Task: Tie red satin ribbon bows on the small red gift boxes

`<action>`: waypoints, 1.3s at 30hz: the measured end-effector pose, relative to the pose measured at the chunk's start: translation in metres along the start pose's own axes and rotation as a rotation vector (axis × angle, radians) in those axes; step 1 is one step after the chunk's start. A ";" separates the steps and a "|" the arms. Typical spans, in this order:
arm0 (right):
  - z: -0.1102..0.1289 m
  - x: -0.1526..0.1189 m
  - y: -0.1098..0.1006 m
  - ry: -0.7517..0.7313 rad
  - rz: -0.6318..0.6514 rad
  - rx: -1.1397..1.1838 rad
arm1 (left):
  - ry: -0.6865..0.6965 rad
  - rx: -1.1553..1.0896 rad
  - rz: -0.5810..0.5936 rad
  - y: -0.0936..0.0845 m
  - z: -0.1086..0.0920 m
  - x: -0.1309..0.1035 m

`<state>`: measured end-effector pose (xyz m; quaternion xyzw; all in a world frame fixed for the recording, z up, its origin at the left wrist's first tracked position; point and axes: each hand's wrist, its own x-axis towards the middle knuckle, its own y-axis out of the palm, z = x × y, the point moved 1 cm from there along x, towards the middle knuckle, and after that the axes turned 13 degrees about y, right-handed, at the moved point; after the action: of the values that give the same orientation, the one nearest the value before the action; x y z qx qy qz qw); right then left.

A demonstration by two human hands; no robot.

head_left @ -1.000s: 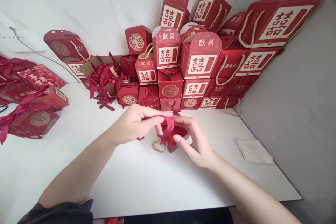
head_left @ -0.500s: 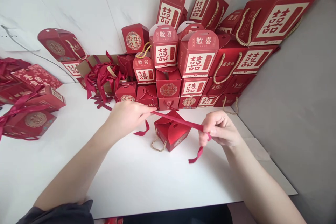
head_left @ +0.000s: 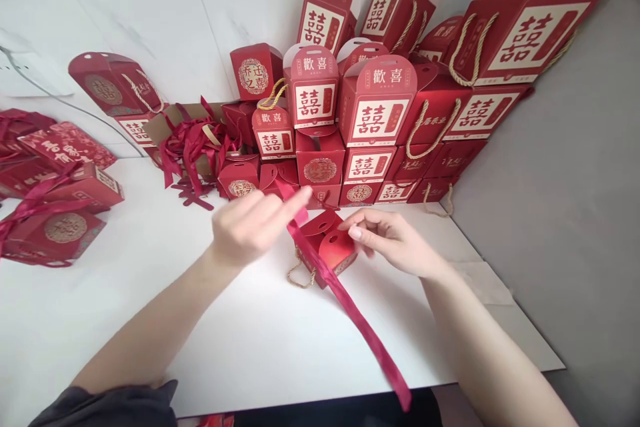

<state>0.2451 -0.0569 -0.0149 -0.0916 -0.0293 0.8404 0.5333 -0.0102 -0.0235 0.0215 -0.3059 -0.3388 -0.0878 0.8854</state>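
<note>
A dark red ribbon (head_left: 357,310) hangs from my left hand (head_left: 253,227), whose fingers are closed on it near the index fingertip. Its long tail slants across a small red gift box (head_left: 337,250) and reaches down past the table's front edge. That box has interlocking top flaps with oval holes and a twisted gold cord handle (head_left: 300,277) at its left side. At the box's right upper edge is my right hand (head_left: 385,237), with no ribbon in it. Its thumb and index finger are slightly apart beside the flap; whether the fingertips touch it is hard to tell.
Red gift boxes (head_left: 320,157) stand stacked along the back wall and right corner. An open brown carton (head_left: 163,130) overflows with loose ribbons (head_left: 203,147). More boxes with ribbons tied on them (head_left: 65,233) lie at the left of the white table (head_left: 240,347).
My right hand has let go of the ribbon and moved left to the box. The ribbon, stretched between both hands before, now trails from my left hand across the box toward the front.
</note>
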 end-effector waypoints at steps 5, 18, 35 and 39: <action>-0.003 0.008 0.034 -0.108 0.004 0.233 | 0.299 -0.027 -0.222 -0.010 -0.041 0.024; 0.000 0.006 0.033 0.063 0.020 0.669 | -0.012 -0.510 0.143 0.011 -0.047 0.008; 0.008 -0.006 0.010 0.262 0.148 0.238 | -0.450 -0.861 0.479 0.013 -0.032 0.017; 0.005 -0.007 0.013 0.275 0.162 0.245 | -0.442 -0.921 0.470 0.013 -0.028 0.018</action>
<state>0.2356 -0.0685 -0.0108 -0.1422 0.1536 0.8576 0.4699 0.0238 -0.0294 0.0106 -0.7392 -0.3655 0.0391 0.5643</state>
